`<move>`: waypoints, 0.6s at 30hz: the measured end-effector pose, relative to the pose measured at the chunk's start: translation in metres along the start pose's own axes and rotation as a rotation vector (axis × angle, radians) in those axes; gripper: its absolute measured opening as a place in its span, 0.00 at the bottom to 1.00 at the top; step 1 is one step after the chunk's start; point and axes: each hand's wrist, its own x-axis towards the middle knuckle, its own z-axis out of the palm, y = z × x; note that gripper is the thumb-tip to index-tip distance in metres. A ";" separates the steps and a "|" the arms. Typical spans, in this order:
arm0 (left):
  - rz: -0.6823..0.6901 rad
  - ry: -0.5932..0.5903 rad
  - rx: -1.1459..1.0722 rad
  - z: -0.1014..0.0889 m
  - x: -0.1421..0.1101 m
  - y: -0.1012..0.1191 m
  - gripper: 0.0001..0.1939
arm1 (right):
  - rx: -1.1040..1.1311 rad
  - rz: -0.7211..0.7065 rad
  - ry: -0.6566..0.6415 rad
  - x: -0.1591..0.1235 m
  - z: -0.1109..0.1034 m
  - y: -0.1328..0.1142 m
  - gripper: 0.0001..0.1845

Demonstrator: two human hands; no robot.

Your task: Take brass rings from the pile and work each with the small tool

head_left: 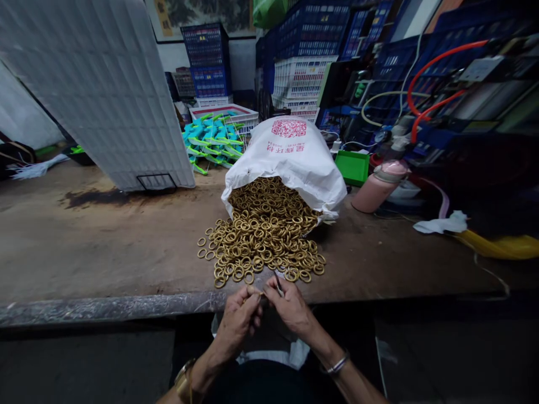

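At the table's front edge, my left hand point(241, 315) is closed in a pinch on a gold-coloured ring point(260, 294), mostly hidden by the fingers. My right hand point(293, 307) meets it from the other side, its fingers wrapped round a small thin dark-tipped blade-like tool point(278, 283). Just beyond both hands lies a heap of gold-coloured rings point(265, 241). They spill from the mouth of a white sack point(290, 151) lying on its side with red print on it. Below the hands, a whitish bag point(273, 356) shows at my lap, partly hidden.
A tall white ribbed panel point(138, 101) stands on the table point(168, 247) at left. Behind it are blue-and-green plastic parts point(214, 140). To the right are a pink bottle point(381, 185), a green tray point(352, 167) and a red hose point(415, 92). Stacked crates point(305, 76) fill the back.
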 end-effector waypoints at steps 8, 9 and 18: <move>-0.047 -0.068 -0.145 0.002 -0.002 -0.003 0.15 | -0.023 -0.029 -0.020 -0.003 -0.001 0.004 0.11; -0.060 -0.074 -0.177 0.003 -0.003 -0.002 0.15 | -0.020 -0.029 -0.023 -0.003 -0.002 0.003 0.11; -0.035 -0.064 -0.239 0.004 -0.003 -0.002 0.16 | -0.122 -0.015 0.041 -0.007 -0.004 0.001 0.11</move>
